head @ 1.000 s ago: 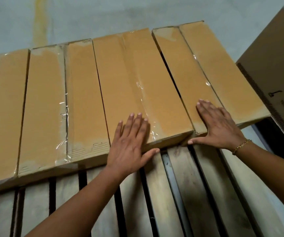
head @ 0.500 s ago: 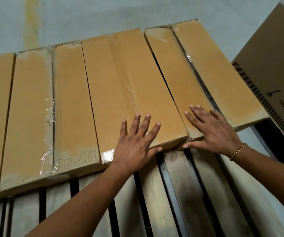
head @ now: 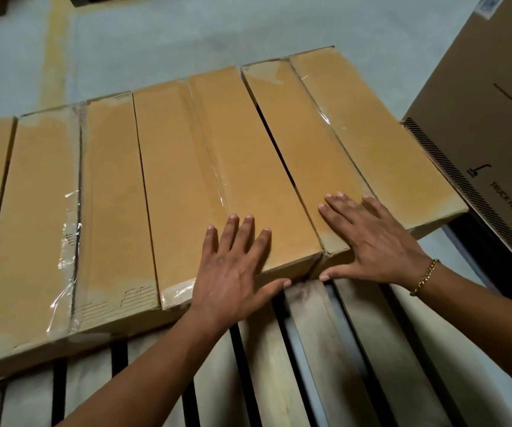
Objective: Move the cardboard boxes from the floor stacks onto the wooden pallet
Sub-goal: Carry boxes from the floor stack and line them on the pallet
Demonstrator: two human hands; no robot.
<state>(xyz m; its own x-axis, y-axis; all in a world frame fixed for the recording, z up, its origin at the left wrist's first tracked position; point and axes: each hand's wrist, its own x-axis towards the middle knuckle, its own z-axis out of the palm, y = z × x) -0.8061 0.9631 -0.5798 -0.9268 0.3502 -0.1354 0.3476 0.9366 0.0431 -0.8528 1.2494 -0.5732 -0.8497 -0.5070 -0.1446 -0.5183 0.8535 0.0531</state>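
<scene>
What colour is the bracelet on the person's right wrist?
Gold. It is a thin chain bracelet, seen best in the head view.

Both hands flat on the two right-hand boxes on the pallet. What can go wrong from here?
1. The rightmost box lies skewed, with a wedge-shaped gap to the middle box. A push may leave the row uneven.
2. Its near right corner seems to overhang the pallet edge, so it might tip.
3. The thumbs of the left hand and right hand sit by the seam and could get pinched.
</scene>
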